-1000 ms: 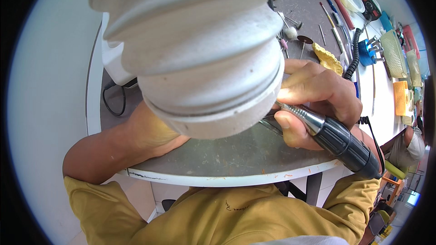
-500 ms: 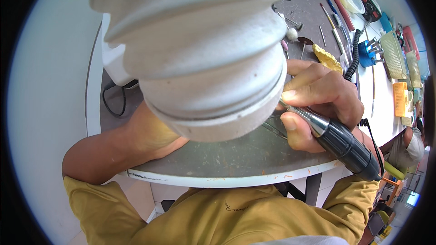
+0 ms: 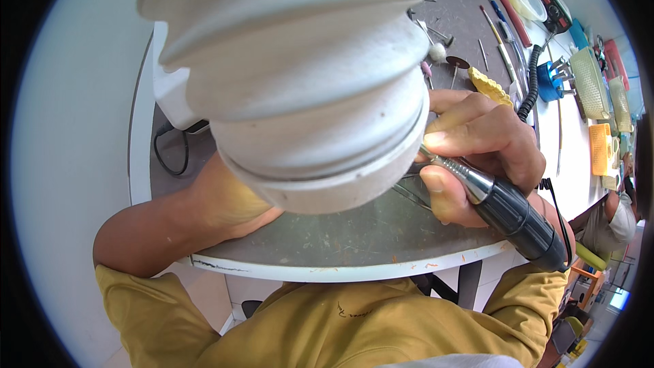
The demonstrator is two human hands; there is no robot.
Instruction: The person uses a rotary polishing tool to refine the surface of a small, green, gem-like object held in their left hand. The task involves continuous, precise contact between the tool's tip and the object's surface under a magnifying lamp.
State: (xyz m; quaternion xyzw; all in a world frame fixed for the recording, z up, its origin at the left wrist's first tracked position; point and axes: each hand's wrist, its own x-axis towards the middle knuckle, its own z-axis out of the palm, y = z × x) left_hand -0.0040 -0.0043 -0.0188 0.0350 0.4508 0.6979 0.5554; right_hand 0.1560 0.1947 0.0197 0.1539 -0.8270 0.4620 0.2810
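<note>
Head view: the right hand (image 3: pixel 487 140) holds a black and silver rotary handpiece (image 3: pixel 511 215) in a pen-like grip, thumb and fingers closed around its metal front part, with the black rear end sloping down toward the right sleeve. The handpiece is above the right part of the grey tabletop (image 3: pixel 354 238), its nose pointing left at the edge of a thick ribbed white hose (image 3: pixel 306 88). That hose covers most of the left hand (image 3: pixel 248 208); only the wrist and heel show, so I cannot tell how its fingers are set or whether they grip something. Compared with one second ago, the front of the handpiece and the right thumb sit slightly farther right, and the right hand hides more of the lower end of a yellow dental cast (image 3: pixel 489 85). The left forearm lies almost exactly as it did. Beyond the right hand, a dark red disc on a shank (image 3: pixel 458 63), a white round-headed bit (image 3: pixel 438 52) and a pink bit (image 3: pixel 426 68) remain where they were.
</note>
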